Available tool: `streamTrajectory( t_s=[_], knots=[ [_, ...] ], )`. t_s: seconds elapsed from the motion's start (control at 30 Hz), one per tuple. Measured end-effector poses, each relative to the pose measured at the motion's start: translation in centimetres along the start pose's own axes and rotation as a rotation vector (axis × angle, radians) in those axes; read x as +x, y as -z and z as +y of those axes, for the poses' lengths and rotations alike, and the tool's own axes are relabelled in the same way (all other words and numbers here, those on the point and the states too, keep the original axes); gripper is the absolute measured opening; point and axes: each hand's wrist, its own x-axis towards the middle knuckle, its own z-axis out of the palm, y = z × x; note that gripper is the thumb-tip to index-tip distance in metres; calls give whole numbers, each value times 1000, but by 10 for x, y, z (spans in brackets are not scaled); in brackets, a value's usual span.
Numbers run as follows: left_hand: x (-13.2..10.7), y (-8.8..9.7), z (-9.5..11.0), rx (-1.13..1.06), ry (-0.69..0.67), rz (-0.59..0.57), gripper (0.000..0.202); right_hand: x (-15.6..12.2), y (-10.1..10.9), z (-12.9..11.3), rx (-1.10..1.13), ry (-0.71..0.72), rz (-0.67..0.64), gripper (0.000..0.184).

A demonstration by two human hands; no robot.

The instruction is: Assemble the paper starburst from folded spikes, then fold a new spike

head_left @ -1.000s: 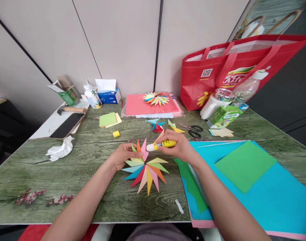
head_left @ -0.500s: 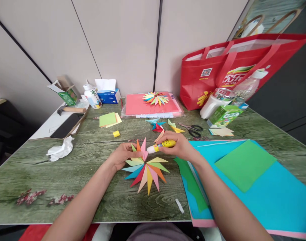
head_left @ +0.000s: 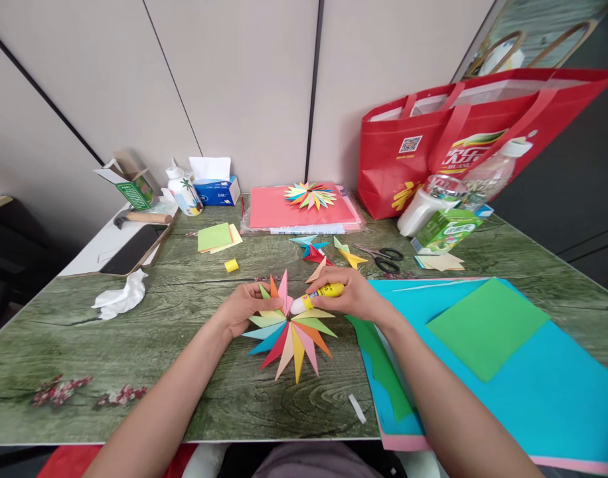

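A many-coloured paper star (head_left: 290, 332) lies flat on the green wood-grain table (head_left: 159, 332) in front of me. My left hand (head_left: 241, 311) rests on the star's left side, fingers pinching its upper points near the pink one. My right hand (head_left: 351, 292) grips a yellow glue stick (head_left: 318, 296) with its white tip lowered onto the star's centre. Loose folded paper points (head_left: 316, 252) in blue, red, yellow and tan lie just beyond my hands.
Large blue and green sheets (head_left: 488, 332) cover the right side. Scissors (head_left: 386, 257), a finished star on red paper (head_left: 308, 197), a red bag (head_left: 463, 143), a green carton (head_left: 446, 232), sticky notes (head_left: 217, 238), a yellow cap (head_left: 231, 265), crumpled tissue (head_left: 119, 299) and a phone (head_left: 135, 249) lie around.
My right hand has brought the glue stick down and left, from above the star to touching its centre. The left hand stays on the star.
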Motion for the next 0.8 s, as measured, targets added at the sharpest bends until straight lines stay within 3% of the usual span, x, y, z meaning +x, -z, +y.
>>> streamTrajectory(
  t_s=[0.3, 0.57, 0.8],
  knots=[
    [-4, -6, 3, 32, 11, 1, 29, 1, 1, 3, 71, -38, 110, 18],
    [-2, -4, 1, 27, 0, 4, 29, -1, -3, -6, 26, 29, 6, 16],
    [-3, -4, 2, 51, 3, -9, 29, 0, -2, 0, 25, 44, 131, 12]
  ],
)
